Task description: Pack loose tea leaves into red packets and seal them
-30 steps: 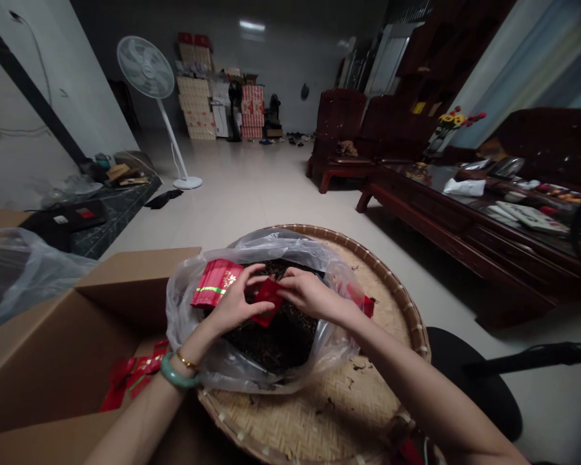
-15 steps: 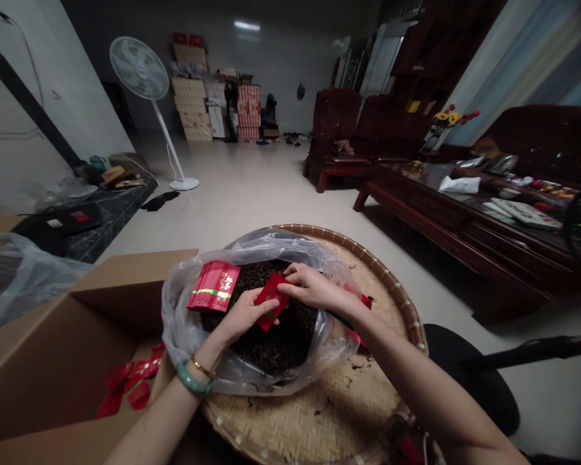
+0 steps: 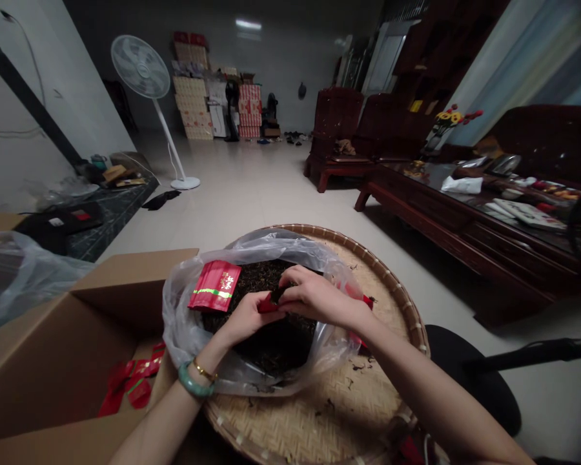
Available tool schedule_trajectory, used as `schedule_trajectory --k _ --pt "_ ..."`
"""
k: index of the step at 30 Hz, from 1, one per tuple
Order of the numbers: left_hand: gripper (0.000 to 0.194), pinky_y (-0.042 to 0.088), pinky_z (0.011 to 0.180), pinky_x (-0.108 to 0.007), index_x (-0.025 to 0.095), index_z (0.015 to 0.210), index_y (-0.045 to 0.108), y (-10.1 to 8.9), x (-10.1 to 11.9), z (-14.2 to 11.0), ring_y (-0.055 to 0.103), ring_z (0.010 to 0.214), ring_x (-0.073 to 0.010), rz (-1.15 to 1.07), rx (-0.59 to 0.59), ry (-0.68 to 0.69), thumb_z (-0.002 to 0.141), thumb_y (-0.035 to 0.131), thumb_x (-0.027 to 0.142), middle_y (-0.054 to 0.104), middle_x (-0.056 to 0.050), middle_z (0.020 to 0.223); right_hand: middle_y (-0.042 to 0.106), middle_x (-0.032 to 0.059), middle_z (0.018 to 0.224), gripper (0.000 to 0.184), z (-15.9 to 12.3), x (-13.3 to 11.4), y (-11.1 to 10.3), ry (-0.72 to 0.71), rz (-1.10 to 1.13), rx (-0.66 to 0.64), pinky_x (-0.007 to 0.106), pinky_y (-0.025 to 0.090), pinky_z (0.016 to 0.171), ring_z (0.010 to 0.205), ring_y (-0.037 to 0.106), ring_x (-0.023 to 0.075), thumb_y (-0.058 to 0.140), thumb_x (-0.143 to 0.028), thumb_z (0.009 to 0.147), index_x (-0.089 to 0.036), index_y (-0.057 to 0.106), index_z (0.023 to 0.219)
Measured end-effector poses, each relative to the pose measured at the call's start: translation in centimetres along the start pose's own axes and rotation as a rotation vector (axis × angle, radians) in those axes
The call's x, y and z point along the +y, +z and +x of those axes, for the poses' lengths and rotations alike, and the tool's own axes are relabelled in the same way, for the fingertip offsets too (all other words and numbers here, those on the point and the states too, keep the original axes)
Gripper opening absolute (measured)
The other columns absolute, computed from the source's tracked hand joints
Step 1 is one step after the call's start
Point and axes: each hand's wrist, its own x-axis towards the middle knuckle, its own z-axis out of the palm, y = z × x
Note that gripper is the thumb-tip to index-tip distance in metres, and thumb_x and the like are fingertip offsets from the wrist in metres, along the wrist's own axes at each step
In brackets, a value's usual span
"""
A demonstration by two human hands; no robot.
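Note:
My left hand (image 3: pixel 249 316) is closed around a small red tea packet (image 3: pixel 268 305), held almost level over a clear plastic bag (image 3: pixel 179 323) of dark loose tea leaves (image 3: pixel 256 276). The fingers of my right hand (image 3: pixel 310 294) are bent in a pinch at the packet's upper end, where a dark patch shows between the hands; whether that is the opening or some leaves I cannot tell. A stack of flat red packets (image 3: pixel 215 285) with gold print and a green stripe lies on the bag's left side.
The bag sits on a round woven bamboo tray (image 3: pixel 310 420) with scattered leaves. An open cardboard box (image 3: pixel 33 374) at left contains several red packets (image 3: pixel 138 391). A black stand (image 3: pixel 523 355) is at right. Beyond are a white fan (image 3: pixel 167 142) and a dark wooden table (image 3: pixel 416 213).
The red packet has tipped from showing its printed face to lying nearly edge-on. My right hand has turned and shifted slightly right and down, its fingers still at the packet's end.

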Motion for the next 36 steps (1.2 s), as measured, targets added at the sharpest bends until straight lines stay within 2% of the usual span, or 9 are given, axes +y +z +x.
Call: schedule_trajectory --k 4,8,13,17,20,23,26,31,36 --pt "0.022 0.049 0.079 -0.032 0.015 0.085 0.071 -0.2 -0.2 -0.4 0.064 0.081 -0.0212 0.072 0.115 0.199 0.064 0.071 0.022 0.072 -0.004 0.085 0.062 0.0093 0.096 0.015 -0.9 -1.8 -0.4 -0.091 -0.115 0.087 0.033 0.045 0.081 0.095 0.053 0.0201 0.054 -0.025 0.089 -0.018 0.066 0.095" --pt "0.019 0.05 0.083 -0.034 0.016 0.086 0.072 -0.1 0.0 -0.9 0.066 0.084 -0.0223 0.041 0.142 0.273 0.068 0.066 0.022 0.073 -0.007 0.088 0.061 0.0089 0.093 0.017 -1.6 -2.6 -0.6 -0.069 -0.212 0.093 0.033 0.044 0.079 0.096 0.053 0.0209 0.051 -0.024 0.09 -0.02 0.063 0.101" --pt "0.017 0.05 0.073 -0.029 0.015 0.084 0.072 0.4 0.6 -0.9 0.066 0.077 -0.0208 0.099 0.147 0.254 0.071 0.062 0.02 0.073 -0.006 0.081 0.06 0.0082 0.089 0.02 -1.3 -2.8 0.3 -0.038 -0.274 0.056 0.031 0.041 0.07 0.083 0.05 0.0198 0.054 -0.035 0.089 -0.021 0.067 0.097" --pt "0.019 0.048 0.065 -0.026 0.013 0.084 0.071 0.9 0.9 -1.1 0.061 0.069 -0.0177 0.136 0.117 0.216 0.069 0.067 0.024 0.069 -0.003 0.074 0.057 0.0066 0.086 0.017 -0.7 -2.6 1.3 0.012 -0.194 0.06 0.027 0.038 0.063 0.077 0.049 0.0172 0.055 -0.031 0.088 -0.025 0.07 0.093" --pt "0.029 0.048 0.066 -0.026 0.014 0.088 0.07 0.8 0.8 -1.3 0.06 0.069 -0.0173 0.037 0.06 0.134 0.065 0.073 0.029 0.068 -0.002 0.076 0.056 0.0066 0.088 0.017 -0.7 -2.1 1.3 0.099 -0.136 0.04 0.026 0.038 0.06 0.076 0.049 0.0164 0.055 -0.029 0.089 -0.023 0.072 0.088" --pt "0.037 0.05 0.073 -0.029 0.014 0.096 0.069 0.6 0.7 -1.3 0.062 0.08 -0.02 -0.115 0.041 0.073 0.067 0.072 0.036 0.07 -0.005 0.087 0.056 0.0063 0.087 0.016 -0.9 -1.3 1.2 0.139 -0.006 0.032 0.025 0.04 0.062 0.076 0.051 0.0151 0.056 -0.026 0.088 -0.019 0.07 0.088" --pt "0.033 0.049 0.072 -0.028 0.014 0.089 0.071 0.6 0.5 -1.0 0.062 0.077 -0.0184 -0.185 0.143 0.043 0.074 0.065 0.043 0.071 -0.005 0.084 0.059 0.0047 0.086 0.01 -1.1 -0.4 1.5 0.18 0.232 0.082 0.024 0.044 0.067 0.077 0.055 0.0138 0.06 -0.021 0.085 -0.017 0.068 0.089" --pt "0.035 0.046 0.058 -0.021 0.013 0.083 0.071 1.6 0.2 -0.4 0.058 0.062 -0.0128 -0.276 0.353 -0.003 0.072 0.067 0.045 0.069 -0.002 0.072 0.062 -0.0009 0.076 0.029 -1.1 0.7 3.7 0.522 0.631 0.331 0.023 0.045 0.06 0.067 0.056 0.0118 0.068 -0.025 0.073 -0.017 0.062 0.099" --pt "0.034 0.046 0.053 -0.021 0.013 0.082 0.069 2.3 0.1 -0.3 0.058 0.057 -0.0131 -0.206 0.499 0.019 0.072 0.066 0.045 0.069 -0.002 0.068 0.058 -0.0026 0.059 0.031 -1.4 1.1 5.2 0.746 0.996 0.322 0.021 0.039 0.043 0.045 0.046 0.0071 0.07 -0.044 0.066 -0.014 0.063 0.072"
